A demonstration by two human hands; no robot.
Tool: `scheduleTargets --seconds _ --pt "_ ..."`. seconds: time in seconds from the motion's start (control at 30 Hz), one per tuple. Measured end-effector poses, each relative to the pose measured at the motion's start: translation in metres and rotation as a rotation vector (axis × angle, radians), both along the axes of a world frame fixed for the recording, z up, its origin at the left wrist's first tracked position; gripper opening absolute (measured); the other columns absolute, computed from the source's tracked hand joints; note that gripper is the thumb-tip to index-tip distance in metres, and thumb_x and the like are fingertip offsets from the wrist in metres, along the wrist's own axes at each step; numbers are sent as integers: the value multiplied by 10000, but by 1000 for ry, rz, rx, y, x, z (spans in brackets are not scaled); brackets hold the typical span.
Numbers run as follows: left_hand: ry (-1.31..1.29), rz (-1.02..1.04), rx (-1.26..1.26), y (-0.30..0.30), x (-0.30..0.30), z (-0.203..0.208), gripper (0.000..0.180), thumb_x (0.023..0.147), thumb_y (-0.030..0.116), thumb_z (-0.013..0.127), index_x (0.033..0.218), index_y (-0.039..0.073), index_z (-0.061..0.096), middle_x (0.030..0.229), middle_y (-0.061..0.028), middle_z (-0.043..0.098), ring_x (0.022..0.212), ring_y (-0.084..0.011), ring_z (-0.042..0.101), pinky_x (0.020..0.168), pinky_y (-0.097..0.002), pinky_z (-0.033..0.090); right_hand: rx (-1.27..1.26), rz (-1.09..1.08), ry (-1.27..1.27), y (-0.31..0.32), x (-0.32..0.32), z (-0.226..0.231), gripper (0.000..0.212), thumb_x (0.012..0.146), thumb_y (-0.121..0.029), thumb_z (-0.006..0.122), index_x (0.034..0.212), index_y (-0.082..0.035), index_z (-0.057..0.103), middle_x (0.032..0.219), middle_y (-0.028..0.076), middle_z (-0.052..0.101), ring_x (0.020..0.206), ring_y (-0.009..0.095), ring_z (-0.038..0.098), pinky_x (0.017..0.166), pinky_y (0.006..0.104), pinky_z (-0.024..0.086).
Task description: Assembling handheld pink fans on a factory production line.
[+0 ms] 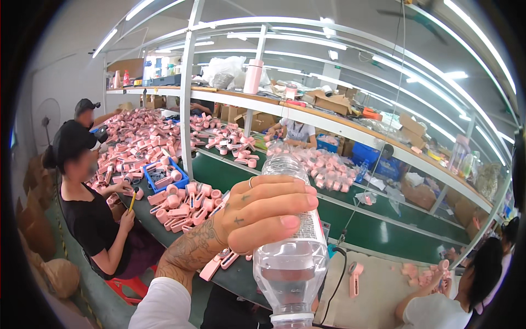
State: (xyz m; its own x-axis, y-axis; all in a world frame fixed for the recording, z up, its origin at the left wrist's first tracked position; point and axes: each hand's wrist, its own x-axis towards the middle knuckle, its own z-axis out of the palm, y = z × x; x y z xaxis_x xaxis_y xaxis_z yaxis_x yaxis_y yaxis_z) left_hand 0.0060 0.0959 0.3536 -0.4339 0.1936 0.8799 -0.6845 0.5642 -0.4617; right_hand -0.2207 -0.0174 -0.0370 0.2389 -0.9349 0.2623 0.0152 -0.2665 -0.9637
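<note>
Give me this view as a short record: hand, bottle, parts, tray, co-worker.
Hand: left hand, gripping the clear bottle
Bottle pose: neck toward the picture's lower edge
Parts: pink devices, heaped mostly left
Tray: blue tray, among the heap
Co-worker: person in black top at left, holding yellow tool

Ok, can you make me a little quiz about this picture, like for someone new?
1. What is the person's left hand holding?
2. True or false: the plastic tray among the pink plastic parts is yellow.
3. Fill in the blank: the tall pink bottle stands on the ____.

Key:
1. A clear plastic bottle, with its neck toward the lower edge of the picture.
2. False; it is blue.
3. Shelf.
</note>
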Motion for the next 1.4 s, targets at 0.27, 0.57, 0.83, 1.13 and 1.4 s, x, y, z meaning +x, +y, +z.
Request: scheduleTargets --seconds 0.27,0.57,0.83,1.13,1.4 --pt "0 39 1 8 6 -1 523 826 77 804 1223 63 463 1226 -220 665 1041 -347 716 887 -469 622 19 6 -62 1 3 -2 336 996 -103 690 1275 0 533 815 38 624 670 92 604 603 238 479" --pt "57 -15 163 16 18 -24 507 849 79 790 1269 45 508 1204 -192 674 1011 -346 725 859 -453 616 107 -12 -217 -7 9 -32 325 995 -89 679 1276 -6 538 826 39 618 672 99 593 611 238 469" --pt "272 -283 506 19 23 -87 619 781 159 876 1292 -28 581 1140 -185 715 1002 -348 737 827 -426 601 -63 -34 -108 3 1 -27 309 1001 -68 652 1288 28 583 1019 74 600 743 106 580 652 249 496" --pt "728 -448 1387 52 7 -178 856 651 287 1016 1332 22 571 1238 -125 680 1123 -219 678 954 -360 545 -464 334 125 39 -25 120 414 945 -181 733 1286 10 597 1074 124 574 902 198 572 784 311 474" --pt "595 -404 1746 62 -9 -252 769 771 406 923 1354 84 539 1244 -143 697 1104 -312 706 958 -409 558 -481 734 456 32 5 233 524 752 -97 916 1224 -65 689 1043 138 694 939 319 696 817 379 546"
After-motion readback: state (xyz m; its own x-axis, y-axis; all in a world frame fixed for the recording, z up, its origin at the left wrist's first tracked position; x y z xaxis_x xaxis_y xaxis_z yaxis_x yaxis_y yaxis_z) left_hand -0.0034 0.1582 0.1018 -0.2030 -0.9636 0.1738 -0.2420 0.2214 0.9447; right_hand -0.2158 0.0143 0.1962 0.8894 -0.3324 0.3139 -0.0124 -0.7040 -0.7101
